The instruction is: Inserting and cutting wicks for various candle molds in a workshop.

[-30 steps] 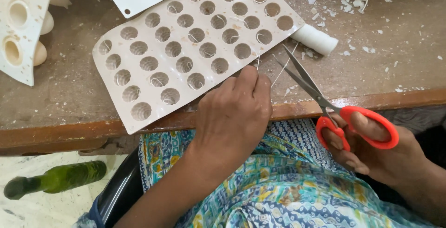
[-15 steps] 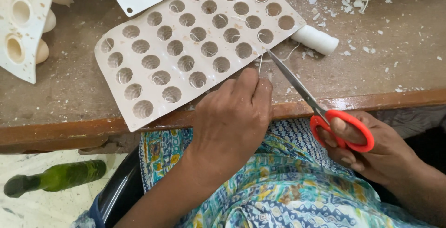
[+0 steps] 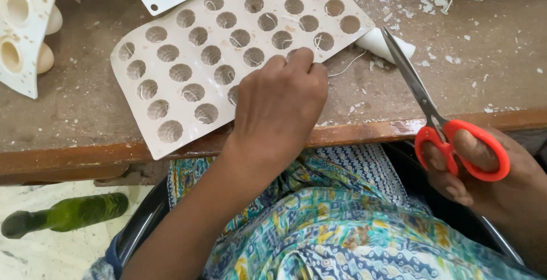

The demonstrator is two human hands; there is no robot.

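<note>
**Scissors pull back from a white mould of wicked cavities**

Since the earlier frame, the scissors (image 3: 424, 100) have drawn away to the right, blades closed, tips now just beside a small white cone (image 3: 373, 41) instead of at the mould's edge. The left hand (image 3: 279, 106) has slid up over the white mould (image 3: 171, 143), fingertips pressing its lower right cavities at frame centre. The right hand (image 3: 484, 183), lower right, grips the orange handles with fingers through the loops. Thin white wicks show in many cavities; one loose thread (image 3: 347, 66) trails from the mould's right edge onto the worn wooden table (image 3: 484, 74). It appears some trimming remains. A green bottle (image 3: 65, 214) lies on the floor, lower left.
</note>
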